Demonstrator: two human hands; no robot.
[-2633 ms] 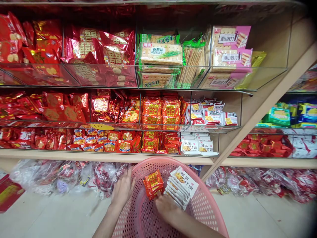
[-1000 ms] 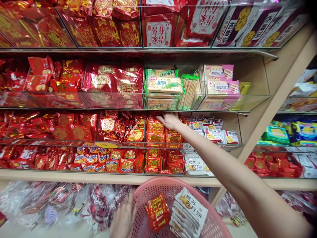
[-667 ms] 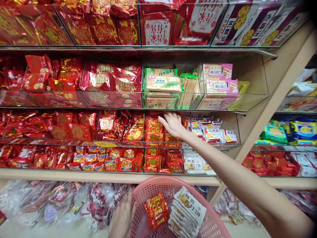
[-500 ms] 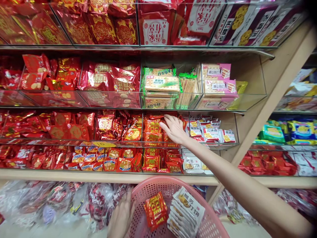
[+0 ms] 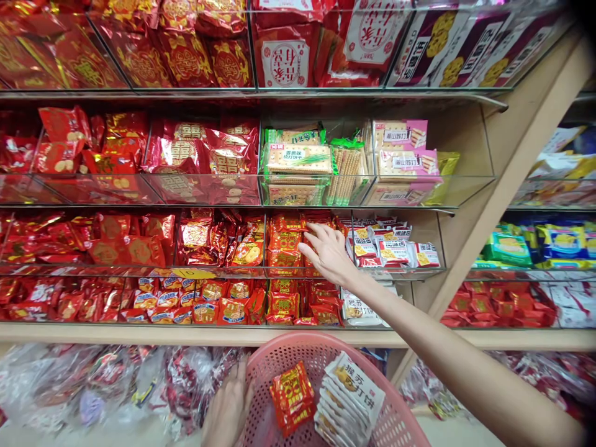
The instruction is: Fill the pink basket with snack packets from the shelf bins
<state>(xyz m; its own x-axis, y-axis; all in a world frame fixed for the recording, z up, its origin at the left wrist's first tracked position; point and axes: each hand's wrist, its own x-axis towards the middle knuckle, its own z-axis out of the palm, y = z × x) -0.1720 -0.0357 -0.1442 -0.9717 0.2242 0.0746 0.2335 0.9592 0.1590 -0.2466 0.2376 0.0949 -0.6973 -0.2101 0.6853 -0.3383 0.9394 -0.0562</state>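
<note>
My right hand (image 5: 328, 253) reaches into a compartment of the third shelf row, over red-and-gold snack packets (image 5: 285, 242). Its fingers are spread, and I see nothing held in them. Down at the bottom, my left hand (image 5: 228, 403) grips the left rim of a pink perforated plastic basket (image 5: 272, 346); its fingertips are partly hidden at the rim. Inside the basket lie red-and-gold packets (image 5: 292, 397) and, to their right, a slanted row of white cracker packets (image 5: 349, 400).
Clear plastic fronts (image 5: 223, 270) edge the shelf compartments. White-and-red packets (image 5: 393, 248) sit right of my right hand, with green-wrapped crackers (image 5: 298, 158) one row above. A slanting wooden upright (image 5: 503, 180) divides the shelving. Plastic-bagged goods (image 5: 116, 379) lie below the shelves.
My right hand has shifted slightly right and down over the red packets, its fingers a little more spread. The view has drifted a little. My left hand and the basket stay put.
</note>
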